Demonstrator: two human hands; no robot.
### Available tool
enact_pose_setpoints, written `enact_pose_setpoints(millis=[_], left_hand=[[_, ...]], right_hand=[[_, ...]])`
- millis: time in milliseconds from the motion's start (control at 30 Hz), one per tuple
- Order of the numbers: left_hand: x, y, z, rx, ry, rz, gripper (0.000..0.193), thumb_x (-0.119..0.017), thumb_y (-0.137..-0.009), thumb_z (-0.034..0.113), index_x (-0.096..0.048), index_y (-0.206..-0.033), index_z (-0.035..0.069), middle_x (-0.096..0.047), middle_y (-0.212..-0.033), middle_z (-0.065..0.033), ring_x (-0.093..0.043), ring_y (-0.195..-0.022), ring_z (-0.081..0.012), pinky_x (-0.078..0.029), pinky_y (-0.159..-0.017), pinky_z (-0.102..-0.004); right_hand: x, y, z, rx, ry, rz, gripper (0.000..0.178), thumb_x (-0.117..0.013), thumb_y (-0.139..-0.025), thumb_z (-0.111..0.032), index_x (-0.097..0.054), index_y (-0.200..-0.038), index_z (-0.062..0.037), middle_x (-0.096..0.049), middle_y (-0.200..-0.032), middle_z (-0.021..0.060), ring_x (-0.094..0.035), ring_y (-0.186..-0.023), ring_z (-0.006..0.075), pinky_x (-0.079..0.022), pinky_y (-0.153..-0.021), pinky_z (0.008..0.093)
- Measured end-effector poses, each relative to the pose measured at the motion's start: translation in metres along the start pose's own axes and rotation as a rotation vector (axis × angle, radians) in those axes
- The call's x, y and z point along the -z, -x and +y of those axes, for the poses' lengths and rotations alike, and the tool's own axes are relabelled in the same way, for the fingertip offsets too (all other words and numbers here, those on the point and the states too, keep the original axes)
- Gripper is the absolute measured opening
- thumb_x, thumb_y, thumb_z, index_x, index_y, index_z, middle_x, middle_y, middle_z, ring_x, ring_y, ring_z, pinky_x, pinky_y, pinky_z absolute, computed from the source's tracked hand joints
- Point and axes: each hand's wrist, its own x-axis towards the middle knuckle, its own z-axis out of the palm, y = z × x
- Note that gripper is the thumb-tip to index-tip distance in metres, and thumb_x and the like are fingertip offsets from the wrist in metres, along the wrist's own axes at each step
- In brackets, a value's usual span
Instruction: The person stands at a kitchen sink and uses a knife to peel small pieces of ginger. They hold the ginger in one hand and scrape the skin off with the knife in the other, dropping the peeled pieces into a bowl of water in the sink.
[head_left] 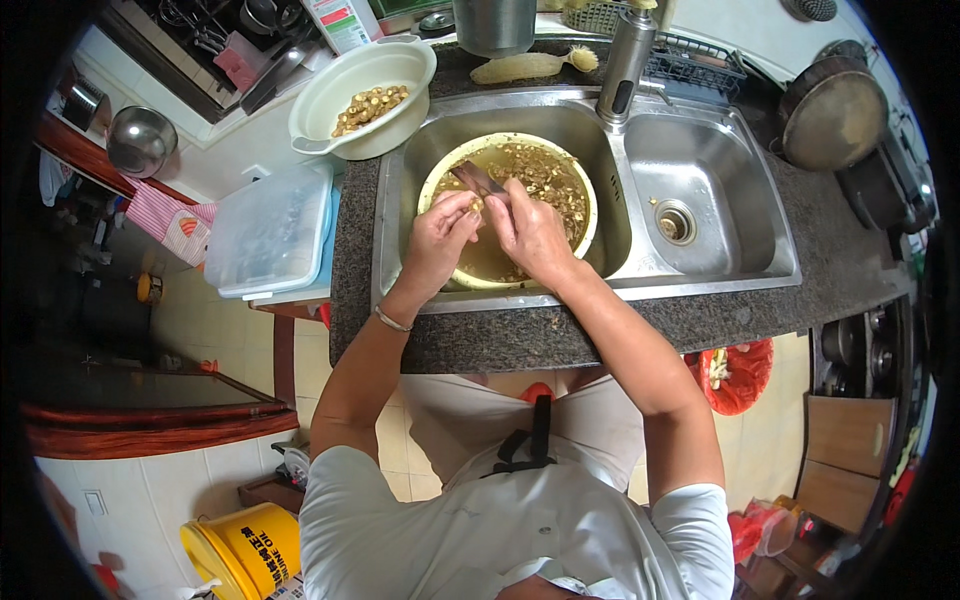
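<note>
The left hand (441,232) pinches 1 small yellowish piece (476,205) over the basin (591,215) and the right hand (536,228) grips the knife (474,178), so short, shallow strokes angled clear of that pinch look safest from where I stand.

1. I see a pale, whitish shirt (480,545) with short sleeves (345,500).
2. A small, round dark mark (545,530) dots its front.
3. A silvery bangle (393,320) circles the wrist above the left hand (438,228).
4. I make out beige bottoms (435,410), a black strap (541,430) at the waist.
</note>
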Motion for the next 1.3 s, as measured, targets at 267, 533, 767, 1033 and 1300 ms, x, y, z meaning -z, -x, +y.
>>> enact_pose_setpoints(millis=[267, 533, 767, 1033, 1300], left_hand=[[0.007, -0.008, -0.014, 0.121, 0.101, -0.009, 0.02, -0.059, -0.095, 0.006, -0.059, -0.109, -0.008, -0.058, -0.101, -0.0046, -0.057, -0.078, -0.0095, -0.048, -0.073, -0.0231], [0.008, -0.006, -0.005, 0.027, 0.06, -0.032, 0.017, -0.058, -0.096, 0.007, -0.06, -0.106, -0.005, -0.058, -0.095, -0.0031, -0.057, -0.077, -0.0095, -0.047, -0.073, -0.023], [0.009, -0.005, 0.001, 0.044, -0.004, -0.067, 0.018, -0.056, -0.097, 0.01, -0.061, -0.109, -0.003, -0.058, -0.097, -0.0008, -0.056, -0.079, -0.0082, -0.045, -0.076, -0.0232], [0.011, -0.005, 0.011, 0.093, -0.055, -0.165, 0.028, -0.056, -0.097, 0.01, -0.061, -0.12, -0.005, -0.06, -0.106, -0.0022, -0.057, -0.083, -0.0086, -0.047, -0.078, -0.0228], [0.016, -0.008, -0.008, -0.03, -0.112, -0.121, 0.02, -0.06, -0.092, 0.001, -0.061, -0.111, -0.007, -0.055, -0.105, -0.0017, -0.055, -0.093, -0.0083, -0.047, -0.081, -0.0216]], right_hand=[[0.003, 0.003, -0.003, 0.019, 0.003, -0.011, 0.02, -0.057, -0.097, -0.02, -0.05, -0.092, -0.0016, -0.068, -0.075, 0.0198, -0.065, -0.065, 0.0417, -0.051, -0.056, 0.0499], [0.0, 0.001, -0.007, 0.013, -0.023, -0.004, 0.02, -0.057, -0.096, -0.02, -0.049, -0.094, -0.0018, -0.069, -0.078, 0.019, -0.065, -0.067, 0.0423, -0.052, -0.057, 0.0507], [0.0, 0.001, -0.002, -0.005, -0.019, -0.012, 0.021, -0.058, -0.096, -0.021, -0.049, -0.094, -0.0023, -0.067, -0.075, 0.0209, -0.065, -0.066, 0.0435, -0.051, -0.057, 0.0518], [0.009, -0.003, 0.003, -0.1, -0.039, -0.037, 0.021, -0.056, -0.097, -0.021, -0.05, -0.093, -0.0015, -0.065, -0.074, 0.0236, -0.063, -0.067, 0.045, -0.05, -0.058, 0.0519], [0.009, 0.002, -0.003, -0.043, -0.044, -0.079, 0.021, -0.055, -0.097, -0.019, -0.05, -0.092, 0.0001, -0.066, -0.078, 0.0244, -0.063, -0.07, 0.0455, -0.05, -0.06, 0.0514]])
